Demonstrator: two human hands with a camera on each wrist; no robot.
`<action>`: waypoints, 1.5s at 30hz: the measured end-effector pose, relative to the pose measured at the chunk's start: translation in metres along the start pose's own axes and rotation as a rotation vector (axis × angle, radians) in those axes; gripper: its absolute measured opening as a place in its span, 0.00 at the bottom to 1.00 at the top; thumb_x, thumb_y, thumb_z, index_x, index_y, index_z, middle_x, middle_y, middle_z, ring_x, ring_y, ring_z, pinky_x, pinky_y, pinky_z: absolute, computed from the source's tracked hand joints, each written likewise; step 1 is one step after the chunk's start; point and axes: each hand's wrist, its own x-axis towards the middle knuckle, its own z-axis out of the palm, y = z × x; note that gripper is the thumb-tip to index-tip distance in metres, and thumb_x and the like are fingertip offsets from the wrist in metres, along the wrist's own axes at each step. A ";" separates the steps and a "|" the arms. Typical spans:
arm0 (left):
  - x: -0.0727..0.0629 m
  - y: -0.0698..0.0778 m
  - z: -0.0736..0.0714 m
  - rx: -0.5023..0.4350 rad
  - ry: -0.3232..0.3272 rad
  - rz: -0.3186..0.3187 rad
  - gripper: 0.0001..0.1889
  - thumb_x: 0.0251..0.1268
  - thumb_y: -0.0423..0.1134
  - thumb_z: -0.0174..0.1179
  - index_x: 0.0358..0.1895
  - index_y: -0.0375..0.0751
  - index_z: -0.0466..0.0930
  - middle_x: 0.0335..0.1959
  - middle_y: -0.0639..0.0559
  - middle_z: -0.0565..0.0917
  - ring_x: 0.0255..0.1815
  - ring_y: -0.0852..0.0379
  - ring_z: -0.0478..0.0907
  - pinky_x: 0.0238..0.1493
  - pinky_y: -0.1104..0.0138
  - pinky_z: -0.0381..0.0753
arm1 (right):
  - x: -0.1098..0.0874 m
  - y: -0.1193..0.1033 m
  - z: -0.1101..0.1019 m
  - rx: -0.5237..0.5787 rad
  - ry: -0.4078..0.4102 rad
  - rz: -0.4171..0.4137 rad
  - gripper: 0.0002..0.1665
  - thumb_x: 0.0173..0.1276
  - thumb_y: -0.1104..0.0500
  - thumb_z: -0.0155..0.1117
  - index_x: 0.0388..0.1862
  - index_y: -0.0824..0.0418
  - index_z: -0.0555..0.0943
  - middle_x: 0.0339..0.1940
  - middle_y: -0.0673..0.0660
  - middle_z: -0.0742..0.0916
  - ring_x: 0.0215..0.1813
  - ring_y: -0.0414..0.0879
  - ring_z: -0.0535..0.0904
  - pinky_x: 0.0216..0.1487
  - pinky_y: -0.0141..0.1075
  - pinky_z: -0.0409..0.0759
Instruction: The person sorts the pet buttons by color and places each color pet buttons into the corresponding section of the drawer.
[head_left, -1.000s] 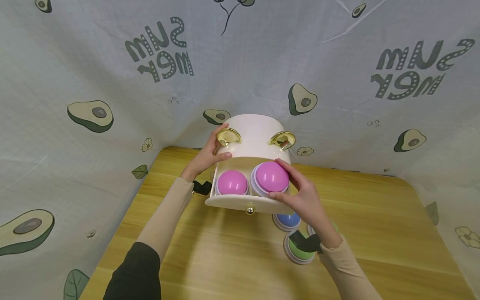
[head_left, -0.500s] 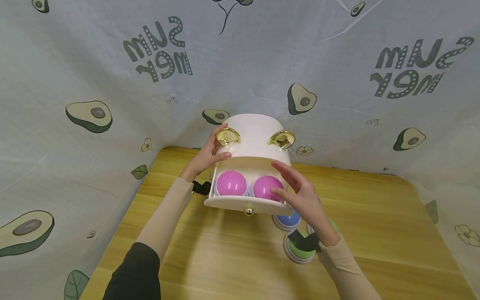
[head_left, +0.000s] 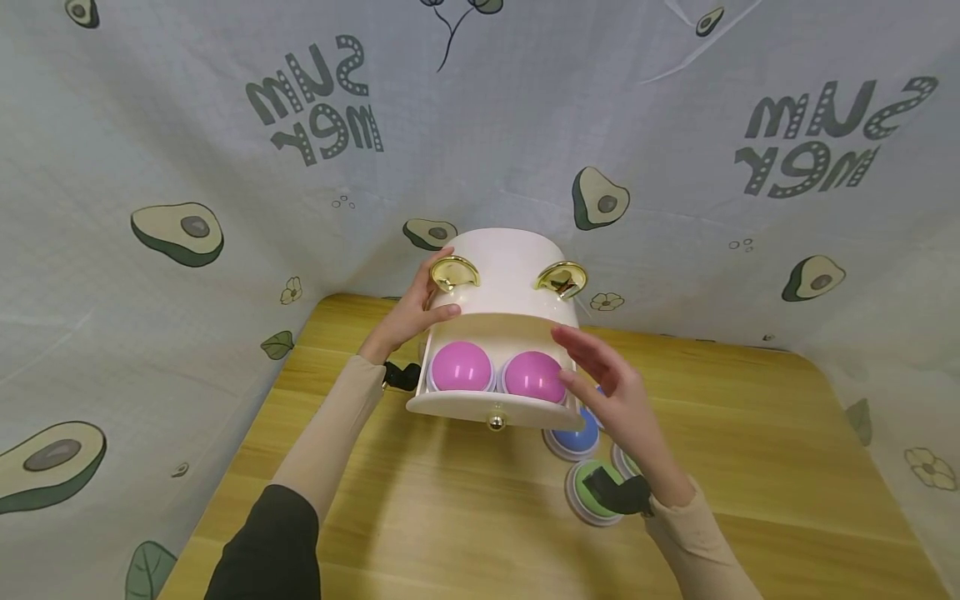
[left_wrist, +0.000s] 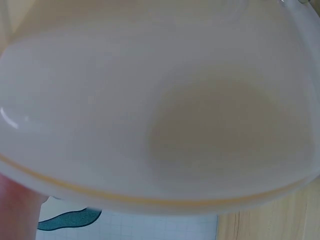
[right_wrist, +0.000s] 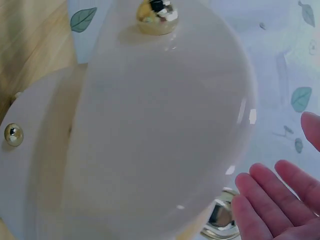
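Observation:
A white storage box point(head_left: 504, 268) with two gold ears stands on the table, its upper drawer point(head_left: 450, 406) pulled out. Two pink dome-topped round pieces point(head_left: 462, 367) with pale rims sit side by side in that drawer. My left hand point(head_left: 411, 312) rests against the box's left side, thumb across the front below the ear, the fingers partly hidden behind it. Over the drawer's right side hovers my right hand point(head_left: 617, 392), fingers apart and nothing in them. Its fingertips point(right_wrist: 243, 181) show near the drawer front in the right wrist view.
Below my right forearm, a blue round piece point(head_left: 576, 437) and a green one point(head_left: 592, 492) lie on the wooden table point(head_left: 420, 517), with others partly hidden. A lower drawer's gold knob point(right_wrist: 14, 135) shows in the right wrist view. Patterned cloth point(head_left: 480, 125) hangs behind.
My right hand has let go of the right pink piece, which has dropped into the drawer beside the other. That hand has since drawn slightly to the right. The left hand keeps its place.

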 end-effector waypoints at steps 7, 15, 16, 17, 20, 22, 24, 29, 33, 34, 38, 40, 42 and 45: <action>0.001 0.000 0.001 -0.013 0.002 0.000 0.54 0.56 0.57 0.67 0.75 0.41 0.39 0.74 0.36 0.47 0.74 0.43 0.47 0.70 0.51 0.46 | -0.010 -0.020 -0.003 0.043 0.000 -0.073 0.30 0.61 0.80 0.57 0.64 0.71 0.70 0.61 0.64 0.78 0.63 0.47 0.73 0.61 0.33 0.68; -0.001 0.000 0.000 -0.014 -0.003 -0.007 0.52 0.59 0.52 0.66 0.75 0.43 0.37 0.75 0.37 0.45 0.75 0.44 0.44 0.71 0.53 0.44 | -0.023 -0.034 -0.005 0.029 -0.068 -0.078 0.30 0.60 0.81 0.57 0.63 0.73 0.70 0.60 0.63 0.79 0.62 0.50 0.74 0.61 0.36 0.69; -0.001 0.000 0.000 -0.013 -0.003 -0.009 0.51 0.60 0.51 0.66 0.75 0.43 0.37 0.75 0.37 0.44 0.75 0.45 0.44 0.71 0.53 0.44 | -0.024 -0.036 -0.005 0.025 -0.075 -0.071 0.30 0.60 0.81 0.57 0.63 0.73 0.70 0.60 0.63 0.79 0.62 0.50 0.74 0.61 0.37 0.69; -0.001 0.000 0.000 -0.011 -0.003 -0.010 0.50 0.61 0.49 0.65 0.75 0.43 0.37 0.75 0.38 0.44 0.75 0.45 0.44 0.71 0.53 0.44 | -0.026 -0.037 -0.005 0.022 -0.084 -0.064 0.31 0.59 0.82 0.57 0.63 0.72 0.70 0.60 0.64 0.79 0.62 0.50 0.74 0.61 0.37 0.69; -0.001 0.000 0.000 -0.013 -0.003 -0.014 0.49 0.62 0.45 0.64 0.76 0.44 0.37 0.76 0.38 0.44 0.75 0.45 0.44 0.71 0.53 0.44 | -0.031 -0.039 -0.005 0.002 -0.113 -0.068 0.32 0.59 0.82 0.57 0.64 0.71 0.70 0.60 0.63 0.79 0.62 0.50 0.74 0.61 0.36 0.70; -0.001 0.001 0.000 -0.012 -0.002 -0.017 0.48 0.62 0.44 0.64 0.75 0.44 0.37 0.76 0.38 0.44 0.75 0.46 0.44 0.71 0.53 0.44 | -0.034 -0.038 -0.004 0.001 -0.144 -0.093 0.33 0.59 0.83 0.57 0.64 0.72 0.69 0.60 0.63 0.79 0.62 0.50 0.74 0.61 0.36 0.70; -0.001 0.002 0.000 -0.016 -0.003 -0.018 0.48 0.62 0.45 0.64 0.75 0.44 0.37 0.75 0.38 0.45 0.75 0.46 0.45 0.71 0.53 0.44 | -0.037 -0.037 -0.002 -0.005 -0.182 -0.127 0.33 0.58 0.83 0.57 0.65 0.73 0.68 0.59 0.64 0.79 0.62 0.50 0.74 0.61 0.36 0.70; 0.000 0.000 0.000 -0.028 -0.001 -0.008 0.51 0.60 0.49 0.65 0.75 0.43 0.37 0.75 0.36 0.47 0.74 0.45 0.46 0.71 0.54 0.46 | -0.045 -0.031 0.003 -0.019 -0.273 -0.151 0.35 0.59 0.82 0.58 0.66 0.70 0.67 0.58 0.62 0.80 0.61 0.48 0.75 0.59 0.35 0.71; 0.003 -0.013 -0.003 -0.022 0.008 0.002 0.53 0.56 0.57 0.66 0.76 0.48 0.38 0.75 0.39 0.48 0.74 0.48 0.48 0.71 0.55 0.47 | -0.051 -0.025 0.010 -0.012 -0.318 -0.132 0.35 0.60 0.80 0.59 0.67 0.68 0.67 0.58 0.62 0.80 0.61 0.49 0.75 0.59 0.36 0.71; 0.004 -0.018 -0.003 -0.017 0.011 0.000 0.54 0.54 0.60 0.66 0.76 0.49 0.38 0.75 0.40 0.49 0.74 0.49 0.48 0.71 0.54 0.48 | -0.052 -0.024 0.011 -0.008 -0.326 -0.123 0.34 0.60 0.79 0.59 0.67 0.68 0.67 0.59 0.61 0.80 0.61 0.49 0.75 0.60 0.36 0.71; 0.007 -0.031 -0.005 0.009 0.023 0.000 0.57 0.48 0.67 0.65 0.76 0.55 0.39 0.75 0.43 0.49 0.73 0.52 0.50 0.70 0.54 0.49 | -0.056 -0.018 0.018 0.027 -0.361 -0.141 0.31 0.62 0.78 0.57 0.66 0.70 0.67 0.60 0.61 0.79 0.61 0.52 0.75 0.59 0.38 0.71; 0.007 -0.032 -0.005 0.006 0.021 0.004 0.58 0.47 0.68 0.65 0.76 0.55 0.38 0.75 0.43 0.49 0.73 0.51 0.50 0.70 0.53 0.49 | -0.058 -0.014 0.022 0.038 -0.387 -0.136 0.31 0.64 0.77 0.56 0.66 0.70 0.67 0.61 0.60 0.79 0.61 0.53 0.75 0.59 0.39 0.72; 0.007 -0.033 -0.005 0.002 0.016 0.009 0.57 0.48 0.67 0.65 0.76 0.55 0.38 0.75 0.43 0.49 0.73 0.51 0.50 0.70 0.54 0.49 | -0.059 -0.009 0.025 0.044 -0.424 -0.129 0.31 0.65 0.75 0.56 0.67 0.68 0.67 0.62 0.59 0.78 0.61 0.54 0.75 0.59 0.39 0.72; 0.006 -0.033 -0.006 0.000 0.008 0.010 0.57 0.50 0.65 0.65 0.76 0.53 0.37 0.75 0.43 0.48 0.74 0.49 0.49 0.70 0.53 0.48 | -0.062 -0.001 0.031 0.036 -0.482 -0.088 0.31 0.66 0.73 0.57 0.69 0.65 0.67 0.63 0.58 0.78 0.62 0.53 0.75 0.60 0.40 0.71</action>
